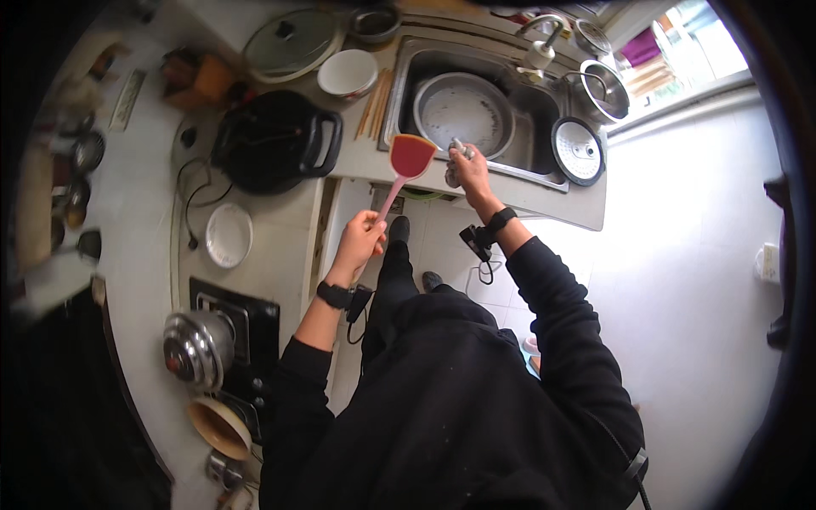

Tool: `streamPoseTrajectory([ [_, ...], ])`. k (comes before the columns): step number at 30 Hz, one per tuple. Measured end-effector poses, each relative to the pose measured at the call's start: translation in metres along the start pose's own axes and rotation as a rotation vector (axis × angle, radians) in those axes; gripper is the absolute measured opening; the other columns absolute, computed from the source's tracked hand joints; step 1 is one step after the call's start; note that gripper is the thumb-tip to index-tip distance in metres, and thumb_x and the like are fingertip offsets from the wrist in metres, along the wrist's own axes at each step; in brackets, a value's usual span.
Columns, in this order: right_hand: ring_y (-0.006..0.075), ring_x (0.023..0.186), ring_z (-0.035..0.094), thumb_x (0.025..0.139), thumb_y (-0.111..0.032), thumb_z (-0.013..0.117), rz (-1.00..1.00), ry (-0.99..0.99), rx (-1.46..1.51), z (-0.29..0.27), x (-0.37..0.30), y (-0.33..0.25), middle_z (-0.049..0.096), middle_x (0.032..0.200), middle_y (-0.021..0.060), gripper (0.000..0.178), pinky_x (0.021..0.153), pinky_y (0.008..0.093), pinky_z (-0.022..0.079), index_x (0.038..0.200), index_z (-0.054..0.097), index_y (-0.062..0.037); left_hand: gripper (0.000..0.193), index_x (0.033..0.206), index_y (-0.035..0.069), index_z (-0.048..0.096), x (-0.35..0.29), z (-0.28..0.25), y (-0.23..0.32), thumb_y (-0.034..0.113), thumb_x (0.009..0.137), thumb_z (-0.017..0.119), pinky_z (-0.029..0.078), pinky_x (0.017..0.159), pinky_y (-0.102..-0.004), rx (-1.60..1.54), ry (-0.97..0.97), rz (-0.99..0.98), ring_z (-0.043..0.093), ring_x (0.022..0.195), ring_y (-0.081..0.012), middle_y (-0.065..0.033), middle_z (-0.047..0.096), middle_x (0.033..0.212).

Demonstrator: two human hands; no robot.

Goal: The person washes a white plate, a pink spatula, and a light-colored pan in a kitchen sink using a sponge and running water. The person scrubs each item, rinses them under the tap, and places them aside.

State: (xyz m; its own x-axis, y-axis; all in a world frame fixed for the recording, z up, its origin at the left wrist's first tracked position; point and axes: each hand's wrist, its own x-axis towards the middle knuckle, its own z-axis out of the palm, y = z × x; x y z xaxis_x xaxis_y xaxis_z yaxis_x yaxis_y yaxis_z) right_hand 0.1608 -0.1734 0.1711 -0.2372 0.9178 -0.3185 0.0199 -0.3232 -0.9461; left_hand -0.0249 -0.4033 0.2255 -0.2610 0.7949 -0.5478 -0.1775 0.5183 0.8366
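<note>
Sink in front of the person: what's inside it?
A round metal basin with dark marks on its bottom sits in the sink. The sink floor beneath it is hidden, and the right hand with its crumpled grey item covers part of the basin's near edge.

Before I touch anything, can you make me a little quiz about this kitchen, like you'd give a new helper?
1. Which of the person's hands holds the red-headed spatula?

2. True or false: some wooden sticks lie between a white bowl and the sink.

3. Where is the round metal basin?
A. On the stove
B. In the sink
C. On the floor

Key:
1. The left hand, gripping it by its pink handle.
2. True.
3. B.
</note>
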Motion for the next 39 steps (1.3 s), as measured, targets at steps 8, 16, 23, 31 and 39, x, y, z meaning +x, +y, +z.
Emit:
streamPoseTrajectory([
  [8, 0.0163, 0.084, 0.063, 0.090, -0.023, 0.070, 0.019, 0.306, -0.468, -0.089, 0.110, 0.032, 0.068, 0.091, 0.0084, 0.039, 0.077, 0.0326, 0.051, 0.118, 0.061, 0.0015, 0.035, 0.124, -0.002, 0.055, 0.202, 0.063, 0.038, 0.007, 0.090, 0.057, 0.053, 0.057, -0.0289, 0.156, -0.230, -0.029, 0.062, 0.064, -0.0138, -0.0066, 0.063, 0.088],
  [16, 0.0430, 0.116, 0.056, 0.084, -0.024, 0.065, -0.023, 0.210, -0.726, -0.109, 0.211, 0.070, 0.057, 0.123, 0.0271, 0.053, 0.099, 0.0462, 0.046, 0.129, 0.054, 0.0002, 0.043, 0.136, -0.002, 0.052, 0.316, 0.106, 0.055, 0.009, 0.094, 0.053, 0.047, 0.045, -0.0268, 0.295, -0.269, -0.322, 0.057, 0.055, -0.0111, -0.0081, 0.067, 0.094],
  [23, 0.0462, 0.122, 0.049, 0.086, -0.020, 0.066, -0.173, 0.009, -0.834, -0.105, 0.310, 0.111, 0.051, 0.130, 0.0262, 0.052, 0.101, 0.0495, 0.044, 0.134, 0.052, -0.0037, 0.049, 0.139, -0.004, 0.050, 0.374, 0.118, 0.034, 0.010, 0.092, 0.051, 0.048, 0.046, -0.0283, 0.235, -0.132, -0.405, 0.060, 0.055, -0.0140, -0.0112, 0.069, 0.094],
  [31, 0.0423, 0.132, 0.045, 0.089, -0.016, 0.063, -0.144, -0.447, -1.246, -0.059, 0.339, 0.182, 0.050, 0.140, 0.0237, 0.047, 0.106, 0.0465, 0.042, 0.135, 0.056, -0.0071, 0.058, 0.153, 0.003, 0.035, 0.387, 0.114, 0.020, 0.008, 0.096, 0.047, 0.042, 0.042, -0.0250, 0.073, -0.209, -0.554, 0.048, 0.051, -0.0093, -0.0061, 0.061, 0.083],
  [39, 0.0392, 0.126, 0.050, 0.084, -0.003, 0.060, -0.480, -0.398, -0.829, -0.056, 0.322, 0.161, 0.052, 0.141, 0.0172, 0.044, 0.104, 0.0449, 0.043, 0.128, 0.062, -0.0108, 0.052, 0.153, 0.006, 0.036, 0.376, 0.124, 0.032, 0.011, 0.102, 0.046, 0.035, 0.040, -0.0231, -0.037, -0.193, -0.531, 0.041, 0.049, -0.0058, -0.0008, 0.051, 0.076],
])
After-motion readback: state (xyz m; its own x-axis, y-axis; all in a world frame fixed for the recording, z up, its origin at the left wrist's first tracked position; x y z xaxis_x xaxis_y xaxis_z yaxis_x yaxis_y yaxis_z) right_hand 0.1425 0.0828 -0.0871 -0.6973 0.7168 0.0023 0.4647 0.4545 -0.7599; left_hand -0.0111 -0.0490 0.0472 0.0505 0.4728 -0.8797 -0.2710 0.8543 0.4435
